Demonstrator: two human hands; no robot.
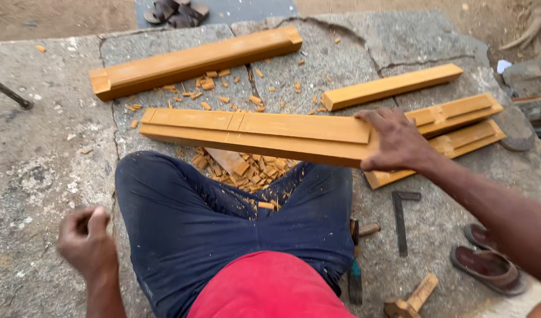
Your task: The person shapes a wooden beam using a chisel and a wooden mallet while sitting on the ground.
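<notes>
A long rebated wooden beam [252,131] lies across in front of my knees on the stone slab. My right hand [397,141] grips it near its right part, fingers over the top face. My left hand [87,238] hangs low at the left beside my thigh, fingers curled, holding nothing that I can see. A pile of wood chips [247,171] lies between my legs under the beam.
More beams lie around: one at the back left [194,60], a shorter one at the back right [391,86], two stacked at the right [458,126]. A metal square [401,215], a chisel [355,265], a wooden mallet [413,299] and sandals [488,259] sit at the right.
</notes>
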